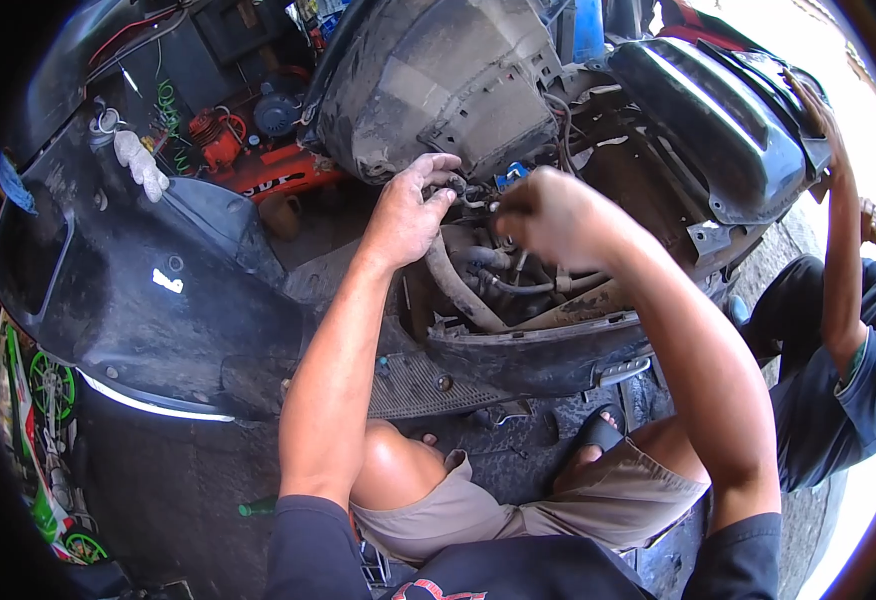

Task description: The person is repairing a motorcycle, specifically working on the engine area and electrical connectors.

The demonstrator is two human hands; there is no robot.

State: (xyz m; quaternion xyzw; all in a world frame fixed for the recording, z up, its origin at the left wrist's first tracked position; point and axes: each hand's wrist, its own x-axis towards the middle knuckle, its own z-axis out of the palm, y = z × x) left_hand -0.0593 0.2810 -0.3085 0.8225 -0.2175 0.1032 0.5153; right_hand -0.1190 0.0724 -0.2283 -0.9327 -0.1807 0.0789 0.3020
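Observation:
A scooter stands before me with its underseat bucket (458,80) tipped up and its engine bay exposed. Over the bay, my left hand (408,215) pinches a small dark fitting (456,184) between thumb and fingers. My right hand (563,220) is just right of it, smeared by motion, so its grip cannot be made out. A small blue part (510,177) shows between the hands. Below them run a thick grey hose (450,280) and several thinner dark hoses (523,289).
The scooter's black front shield (178,290) and ribbed footboard (428,388) are at left and centre. A red compressor (278,168) stands behind. At right, another person's hand (813,105) touches the black tail cover (703,120). A green bottle (257,507) lies on the floor.

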